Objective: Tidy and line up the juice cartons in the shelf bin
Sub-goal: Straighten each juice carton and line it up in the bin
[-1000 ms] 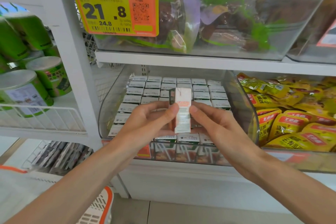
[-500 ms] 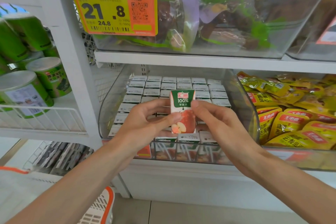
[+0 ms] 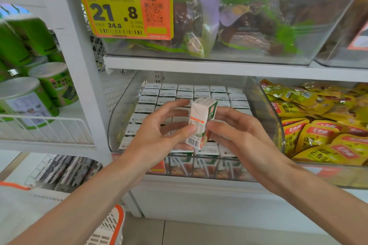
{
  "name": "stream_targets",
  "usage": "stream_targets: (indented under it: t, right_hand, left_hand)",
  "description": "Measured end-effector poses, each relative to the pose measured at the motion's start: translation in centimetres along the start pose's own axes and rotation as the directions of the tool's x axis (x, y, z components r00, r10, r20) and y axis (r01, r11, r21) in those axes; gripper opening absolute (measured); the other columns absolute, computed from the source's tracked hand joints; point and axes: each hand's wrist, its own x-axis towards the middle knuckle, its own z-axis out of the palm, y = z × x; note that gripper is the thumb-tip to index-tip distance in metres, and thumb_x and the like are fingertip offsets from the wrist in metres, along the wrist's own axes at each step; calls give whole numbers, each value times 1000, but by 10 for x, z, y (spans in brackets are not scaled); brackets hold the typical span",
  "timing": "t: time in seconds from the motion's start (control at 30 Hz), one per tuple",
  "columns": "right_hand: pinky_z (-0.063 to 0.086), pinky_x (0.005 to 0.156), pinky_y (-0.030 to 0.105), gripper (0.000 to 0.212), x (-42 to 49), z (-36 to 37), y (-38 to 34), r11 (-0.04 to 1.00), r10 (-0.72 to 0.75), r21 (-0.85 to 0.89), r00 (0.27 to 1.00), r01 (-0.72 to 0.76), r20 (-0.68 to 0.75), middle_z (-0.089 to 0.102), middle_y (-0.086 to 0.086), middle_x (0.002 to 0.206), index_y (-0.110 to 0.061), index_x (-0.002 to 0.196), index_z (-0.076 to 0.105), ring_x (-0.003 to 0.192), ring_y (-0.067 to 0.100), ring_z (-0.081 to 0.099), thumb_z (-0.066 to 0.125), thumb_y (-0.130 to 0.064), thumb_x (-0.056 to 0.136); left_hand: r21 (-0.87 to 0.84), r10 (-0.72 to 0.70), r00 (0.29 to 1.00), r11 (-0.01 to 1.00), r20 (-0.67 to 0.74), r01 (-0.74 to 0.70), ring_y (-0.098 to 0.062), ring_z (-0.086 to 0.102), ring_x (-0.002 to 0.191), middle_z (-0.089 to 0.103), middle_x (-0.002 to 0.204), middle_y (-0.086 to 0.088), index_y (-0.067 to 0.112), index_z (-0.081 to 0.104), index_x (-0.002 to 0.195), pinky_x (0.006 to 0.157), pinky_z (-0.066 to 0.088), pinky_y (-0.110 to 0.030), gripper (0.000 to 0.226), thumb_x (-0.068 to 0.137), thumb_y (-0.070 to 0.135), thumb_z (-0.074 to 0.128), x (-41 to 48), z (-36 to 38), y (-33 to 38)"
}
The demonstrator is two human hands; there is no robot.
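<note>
Head view, boxy carton (image 3: 201,120) pinched by hands (image 3: 157,137) (image 3: 244,139), clear plastic bin (image 3: 266,109)

Our left hand (image 3: 157,137) and right hand (image 3: 241,137) hid the middle rows of cartons (image 3: 185,88) in the bin (image 3: 265,109); the far side of the held carton (image 3: 200,114), pinched between both, we could not see, and its print was too small to read; the price tag (image 3: 123,6) was cut off by the top edge; the green cans (image 3: 25,45) were blurred and cropped at the left; the basket (image 3: 113,225) ran off the bottom edge.
</note>
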Motion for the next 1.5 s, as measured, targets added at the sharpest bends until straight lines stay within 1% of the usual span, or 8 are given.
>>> stream_targets:
  t: [0.1, 0.23, 0.4, 0.63, 0.87, 1.33, 1.4, 1.5]
  right_hand:
    - [52, 109, 37, 43, -1, 1, 0, 994, -47, -96, 999, 48, 10, 77, -9, 126, -24, 125, 73, 121, 12, 71, 89, -28, 86]
    - [52, 104, 20, 55, -1, -1, 4, 925, -268, -265, 962, 273, 58, 77, -8, 123, -18, 128, 71, 122, 10, 69, 91, -5, 78]
    - [49, 112, 27, 66, 2, -2, 7, 823, -391, -416, 917, 388, 81, 66, 5, 130, -14, 133, 69, 131, 18, 61, 91, 6, 74]
    - [62, 96, 32, 53, 1, 3, -1, 999, 7, -46, 996, -11, -86, 81, -2, 114, -38, 144, 55, 107, 15, 78, 76, -35, 95]
    - [66, 81, 36, 36, 12, 2, -8, 919, 278, 307, 959, -248, -57, 79, 22, 110, -15, 138, 64, 102, 36, 79, 60, -33, 106]
    - [62, 59, 25, 48, 21, -1, -11, 906, 374, 220, 927, -362, -16, 80, 18, 94, -10, 100, 79, 74, 23, 78, 62, -55, 100]
    - [64, 67, 26, 41, 21, -3, -10, 923, 353, 173, 935, -343, -27, 81, 15, 99, -16, 92, 84, 78, 20, 77, 67, -53, 97]
    - [63, 92, 36, 31, 22, -8, -9, 953, 282, 122, 959, -277, -30, 81, 12, 107, -10, 115, 74, 97, 24, 79, 70, -36, 98]
  left_hand:
    - [22, 29, 998, 999, 47, -30, -1, 70, 114, 72, 122, 24, 50, 73, 117, 76, 66, -32, 46, 87, 17, 82, 0, 0, -1]
    - [224, 92, 993, 969, 78, -107, 10, 65, 115, 71, 121, 31, 64, 68, 111, 85, 55, -10, 67, 83, 7, 86, 0, 0, 0]
    - [293, 121, 991, 947, 55, -132, 3, 66, 119, 73, 122, 21, 44, 68, 124, 93, 55, -15, 65, 78, 3, 89, 2, -1, 1]
    - [261, 90, 994, 960, 70, -105, 12, 58, 125, 66, 131, 34, 46, 62, 139, 103, 52, -20, 51, 89, 44, 74, -1, 4, 6]
    - [245, 64, 992, 965, 105, -88, 9, 62, 122, 67, 130, 30, 53, 61, 138, 105, 55, -29, 40, 98, 48, 55, -2, 8, 7]
    - [201, 24, 993, 979, 114, -47, 1, 67, 119, 69, 130, 25, 54, 61, 137, 98, 60, -30, 40, 97, 55, 55, -1, 6, 6]
    - [194, 20, 993, 980, 116, -42, 3, 67, 118, 70, 129, 25, 57, 60, 135, 99, 59, -28, 47, 89, 53, 69, -1, 4, 7]
    - [242, 19, 996, 969, 90, -41, 1, 68, 117, 70, 129, 24, 61, 57, 135, 100, 58, -31, 61, 81, 45, 81, 0, 1, 5]
